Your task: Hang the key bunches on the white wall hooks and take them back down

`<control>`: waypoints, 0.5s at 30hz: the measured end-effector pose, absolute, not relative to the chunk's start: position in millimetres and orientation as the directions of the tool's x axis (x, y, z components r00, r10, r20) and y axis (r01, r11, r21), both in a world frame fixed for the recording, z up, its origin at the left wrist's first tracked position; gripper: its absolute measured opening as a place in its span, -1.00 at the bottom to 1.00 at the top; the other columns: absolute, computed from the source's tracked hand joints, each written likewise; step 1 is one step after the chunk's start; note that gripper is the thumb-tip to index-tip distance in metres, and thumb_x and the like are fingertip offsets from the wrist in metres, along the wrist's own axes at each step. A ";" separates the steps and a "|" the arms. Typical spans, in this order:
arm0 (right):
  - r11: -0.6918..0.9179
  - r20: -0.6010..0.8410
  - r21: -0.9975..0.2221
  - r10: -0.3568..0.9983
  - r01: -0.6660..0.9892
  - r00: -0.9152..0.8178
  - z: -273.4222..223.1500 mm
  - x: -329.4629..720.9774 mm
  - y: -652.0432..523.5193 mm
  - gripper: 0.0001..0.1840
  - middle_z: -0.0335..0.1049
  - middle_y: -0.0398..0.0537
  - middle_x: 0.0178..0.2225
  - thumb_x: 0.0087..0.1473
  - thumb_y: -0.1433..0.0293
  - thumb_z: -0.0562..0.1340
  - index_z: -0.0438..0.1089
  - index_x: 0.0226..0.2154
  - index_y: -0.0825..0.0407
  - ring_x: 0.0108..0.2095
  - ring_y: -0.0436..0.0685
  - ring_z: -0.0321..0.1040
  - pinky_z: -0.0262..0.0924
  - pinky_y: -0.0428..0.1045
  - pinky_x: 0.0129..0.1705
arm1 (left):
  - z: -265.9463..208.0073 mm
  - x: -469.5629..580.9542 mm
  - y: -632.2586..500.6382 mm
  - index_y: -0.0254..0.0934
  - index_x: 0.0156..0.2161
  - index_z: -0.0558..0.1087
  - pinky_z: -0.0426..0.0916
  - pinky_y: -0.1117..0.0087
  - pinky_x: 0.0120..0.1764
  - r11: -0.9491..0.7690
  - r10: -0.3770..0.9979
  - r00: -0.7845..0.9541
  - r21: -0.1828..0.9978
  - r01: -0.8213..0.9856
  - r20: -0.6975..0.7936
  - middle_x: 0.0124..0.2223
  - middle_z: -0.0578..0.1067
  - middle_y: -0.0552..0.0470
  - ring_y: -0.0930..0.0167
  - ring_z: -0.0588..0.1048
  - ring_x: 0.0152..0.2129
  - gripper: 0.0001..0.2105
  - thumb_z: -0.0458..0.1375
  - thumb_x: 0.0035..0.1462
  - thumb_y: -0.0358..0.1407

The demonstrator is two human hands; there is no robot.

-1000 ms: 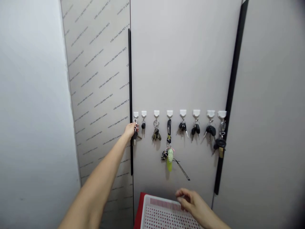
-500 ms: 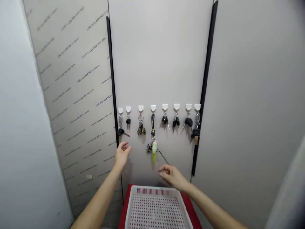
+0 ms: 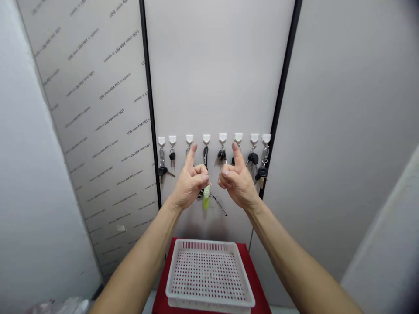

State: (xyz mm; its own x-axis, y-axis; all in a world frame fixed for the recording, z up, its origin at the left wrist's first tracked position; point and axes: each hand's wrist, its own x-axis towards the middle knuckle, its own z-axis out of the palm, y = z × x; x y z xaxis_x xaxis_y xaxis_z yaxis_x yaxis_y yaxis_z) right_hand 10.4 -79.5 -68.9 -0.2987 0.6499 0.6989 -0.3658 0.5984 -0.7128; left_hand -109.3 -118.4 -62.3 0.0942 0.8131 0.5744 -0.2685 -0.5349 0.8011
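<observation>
My left hand [image 3: 190, 183] is raised before the panel, its index finger pointing up and the other fingers curled in against the thumb. My right hand [image 3: 240, 181] mirrors it with the same pointing shape. Nothing shows in either hand. Behind them a row of white hooks [image 3: 223, 138] carries several sets of keys. A key ring [image 3: 189, 151] on the third hook is mostly covered by my left hand. Between the hands hangs a black strap [image 3: 205, 155] with a green-yellow charm [image 3: 206, 201] below. My right hand partly hides the keys on the sixth hook.
Below the hands, a white perforated basket [image 3: 209, 301] stands on a red-covered surface [image 3: 161, 296]. Dark vertical strips [image 3: 149, 87] edge the panel. A wall with printed lettering [image 3: 98, 113] is at the left, a plain grey panel [image 3: 327, 131] at the right.
Both hands have moved up and inward from lower, wider positions. Their index fingers now point upward. The view has shifted slightly, so the hooks and basket appear higher.
</observation>
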 end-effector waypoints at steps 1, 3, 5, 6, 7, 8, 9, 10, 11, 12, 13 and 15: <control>0.597 0.699 -0.713 0.649 -0.368 -0.301 -70.2 10.5 -78.3 -0.26 -0.15 -0.38 -0.76 -0.20 0.49 0.02 -0.39 0.01 -0.09 -0.76 -0.17 -0.18 -0.07 -0.21 -0.68 | -63.5 -108.5 -117.0 -0.04 0.02 -0.21 0.06 0.58 -0.61 -0.533 0.811 0.101 0.799 -0.278 0.576 -0.68 0.11 0.27 0.65 0.11 -0.74 -0.28 0.04 -0.26 -0.47; 0.601 0.702 -0.710 0.644 -0.367 -0.305 -71.7 10.1 -77.0 -0.26 -0.15 -0.38 -0.76 -0.20 0.48 0.03 -0.38 0.01 -0.07 -0.76 -0.17 -0.18 -0.07 -0.21 -0.68 | -67.1 -107.9 -113.8 -0.04 0.01 -0.22 0.06 0.58 -0.61 -0.538 0.805 0.107 0.795 -0.281 0.583 -0.68 0.11 0.27 0.65 0.10 -0.75 -0.28 0.04 -0.26 -0.46; 0.606 0.690 -0.723 0.654 -0.331 -0.309 -74.6 8.1 -74.3 -0.27 -0.14 -0.39 -0.76 -0.20 0.46 0.03 -0.36 0.01 -0.06 -0.76 -0.17 -0.17 -0.07 -0.20 -0.68 | -75.1 -112.2 -108.3 -0.10 0.02 -0.22 0.06 0.57 -0.61 -0.543 0.812 0.095 0.806 -0.236 0.576 -0.67 0.13 0.26 0.65 0.10 -0.75 -0.28 0.05 -0.25 -0.44; 0.607 0.670 -0.743 0.672 -0.283 -0.316 -77.3 6.3 -71.6 -0.30 -0.12 -0.38 -0.76 -0.20 0.45 0.04 -0.32 0.00 -0.04 -0.76 -0.17 -0.16 -0.07 -0.20 -0.68 | -81.1 -117.3 -104.1 -0.14 0.03 -0.21 0.07 0.57 -0.60 -0.540 0.824 0.084 0.822 -0.183 0.560 -0.66 0.14 0.25 0.65 0.11 -0.74 -0.29 0.05 -0.24 -0.43; 0.607 0.639 -0.767 0.697 -0.207 -0.325 -80.6 4.0 -67.6 -0.34 -0.10 -0.38 -0.76 -0.20 0.43 0.04 -0.23 -0.01 -0.01 -0.76 -0.17 -0.13 -0.07 -0.20 -0.68 | -88.0 -124.9 -98.9 -0.18 0.03 -0.18 0.08 0.56 -0.59 -0.530 0.841 0.059 0.841 -0.106 0.537 -0.64 0.17 0.23 0.64 0.13 -0.73 -0.31 0.05 -0.23 -0.42; 0.608 0.606 -0.786 0.723 -0.109 -0.331 -84.3 1.2 -62.3 -0.41 -0.06 -0.36 -0.76 -0.20 0.41 0.04 -0.11 -0.04 0.05 -0.74 -0.16 -0.09 -0.06 -0.19 -0.67 | -95.0 -134.8 -92.9 -0.22 0.02 -0.12 0.09 0.55 -0.57 -0.513 0.858 0.006 0.858 -0.004 0.513 -0.62 0.20 0.20 0.62 0.16 -0.70 -0.35 0.05 -0.23 -0.42; 0.614 0.579 -0.790 0.747 0.002 -0.327 -87.6 -2.0 -56.1 -0.49 0.00 -0.32 -0.74 -0.21 0.39 0.05 0.02 -0.10 0.10 -0.72 -0.15 -0.04 -0.04 -0.18 -0.65 | -101.4 -146.7 -86.5 -0.25 -0.01 -0.04 0.12 0.54 -0.55 -0.486 0.865 -0.081 0.866 0.118 0.496 -0.58 0.23 0.16 0.60 0.20 -0.67 -0.39 0.06 -0.24 -0.41; 0.624 0.571 -0.773 0.763 0.113 -0.305 -90.1 -5.5 -49.1 -0.56 0.08 -0.27 -0.70 -0.22 0.37 0.05 0.13 -0.18 0.14 -0.68 -0.13 0.02 0.00 -0.16 -0.61 | -106.2 -159.8 -79.9 -0.27 -0.05 0.05 0.14 0.51 -0.50 -0.448 0.840 -0.210 0.858 0.251 0.500 -0.53 0.27 0.12 0.57 0.23 -0.61 -0.45 0.07 -0.26 -0.40; 0.639 0.586 -0.739 0.766 0.215 -0.263 -91.2 -9.2 -41.8 -0.62 0.15 -0.20 -0.65 -0.22 0.36 0.06 0.20 -0.26 0.17 -0.64 -0.11 0.08 0.03 -0.14 -0.56 | -108.9 -173.0 -73.5 -0.28 -0.11 0.14 0.16 0.48 -0.44 -0.404 0.769 -0.352 0.833 0.378 0.533 -0.45 0.29 0.07 0.53 0.26 -0.54 -0.51 0.07 -0.27 -0.39; 0.655 0.622 -0.692 0.755 0.304 -0.209 -90.9 -12.9 -34.5 -0.64 0.20 -0.14 -0.57 -0.22 0.35 0.06 0.23 -0.29 0.17 -0.59 -0.09 0.12 0.06 -0.12 -0.50 | -109.3 -185.2 -67.6 -0.28 -0.16 0.19 0.17 0.45 -0.38 -0.354 0.670 -0.464 0.798 0.488 0.580 -0.38 0.29 0.02 0.49 0.28 -0.46 -0.57 0.07 -0.27 -0.37; 0.663 0.665 -0.643 0.732 0.384 -0.150 -89.3 -16.8 -27.6 -0.64 0.24 -0.09 -0.50 -0.22 0.34 0.06 0.23 -0.30 0.17 -0.53 -0.06 0.15 0.07 -0.10 -0.44 | -107.6 -195.5 -62.1 -0.28 -0.20 0.22 0.16 0.42 -0.32 -0.303 0.567 -0.536 0.763 0.572 0.626 -0.31 0.28 -0.01 0.45 0.27 -0.39 -0.61 0.07 -0.27 -0.34; 0.641 0.721 -0.563 0.689 0.522 -0.068 -83.9 -24.6 -15.3 -0.60 0.26 -0.03 -0.40 -0.21 0.32 0.06 0.19 -0.24 0.14 -0.46 -0.02 0.18 0.06 -0.07 -0.36 | -100.3 -208.2 -52.5 -0.26 -0.22 0.23 0.13 0.37 -0.25 -0.225 0.468 -0.570 0.714 0.663 0.676 -0.24 0.25 -0.04 0.38 0.25 -0.29 -0.63 0.06 -0.26 -0.28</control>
State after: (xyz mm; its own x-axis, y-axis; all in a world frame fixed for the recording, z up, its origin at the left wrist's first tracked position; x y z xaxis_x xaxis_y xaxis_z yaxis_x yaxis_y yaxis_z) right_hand -24.6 -15.3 -83.9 -0.0677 0.6892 0.7214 0.5221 0.6406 -0.5630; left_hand -208.2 -52.5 -100.3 -0.5700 0.4675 0.6756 0.6626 -0.2246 0.7145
